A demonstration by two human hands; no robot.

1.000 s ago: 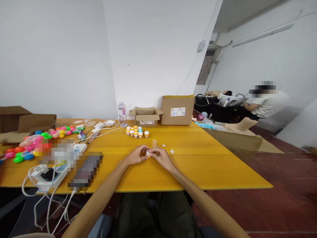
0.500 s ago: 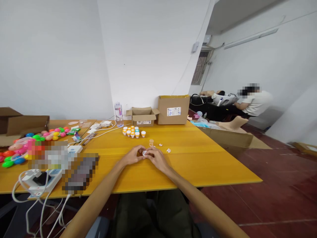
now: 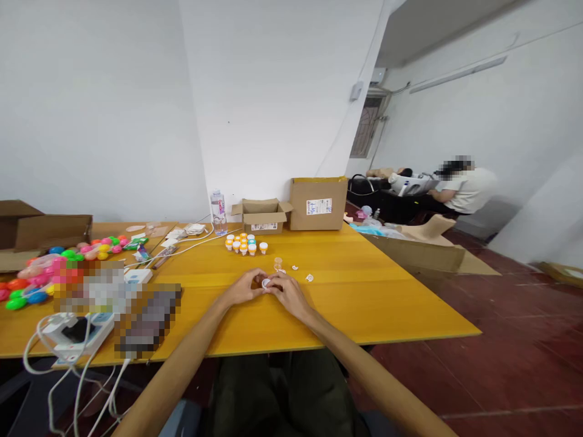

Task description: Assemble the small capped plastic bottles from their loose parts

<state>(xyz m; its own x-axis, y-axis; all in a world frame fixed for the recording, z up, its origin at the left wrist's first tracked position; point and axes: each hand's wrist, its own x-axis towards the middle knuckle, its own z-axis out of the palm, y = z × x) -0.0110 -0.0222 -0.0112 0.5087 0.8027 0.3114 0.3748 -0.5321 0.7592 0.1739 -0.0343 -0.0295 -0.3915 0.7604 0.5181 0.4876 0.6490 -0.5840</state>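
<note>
just below frame centre, a white piece (image 3: 265, 283) is pinched by left hand (image 3: 246, 287) and right hand (image 3: 288, 294), grips nearly closed; judged light, stiff, best held by its rim.

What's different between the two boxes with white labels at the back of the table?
The left box is smaller; the right box is larger and taller. The left box stands open; the right box looks closed. Both are brown cardboard and stand on the table.
</note>
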